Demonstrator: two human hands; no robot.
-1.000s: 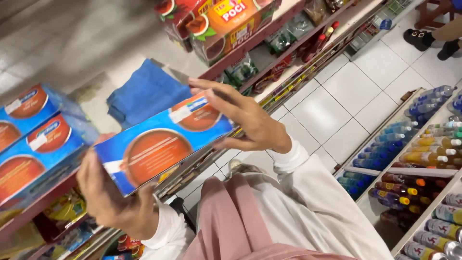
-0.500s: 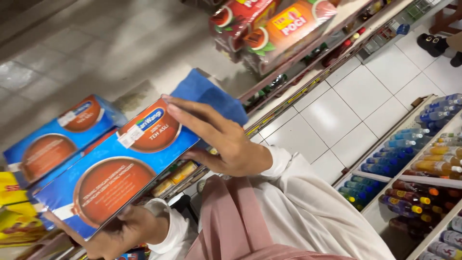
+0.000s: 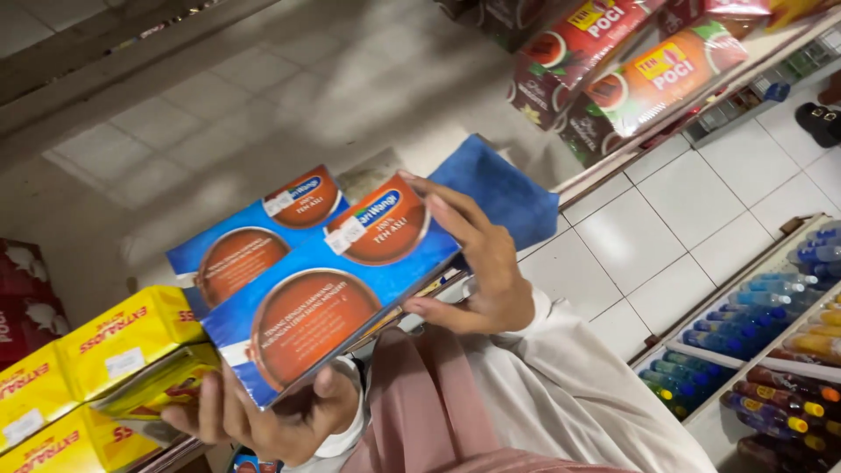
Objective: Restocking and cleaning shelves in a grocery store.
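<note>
Head view: a blue box [image 3: 328, 298] with round brown panels is held in both hands, its long axis running from lower left to upper right. The left hand [image 3: 272, 416] is clenched under the lower-left end, fingers curled over its edge; the right hand [image 3: 477, 263] is clamped on the upper-right end, fingers spread across the face. A second blue box [image 3: 250, 236] lies just behind, toward the shelf [image 3: 166, 457]. Yellow boxes [image 3: 96, 359] are stacked at the shelf's left side, touching the held box's lower corner.
</note>
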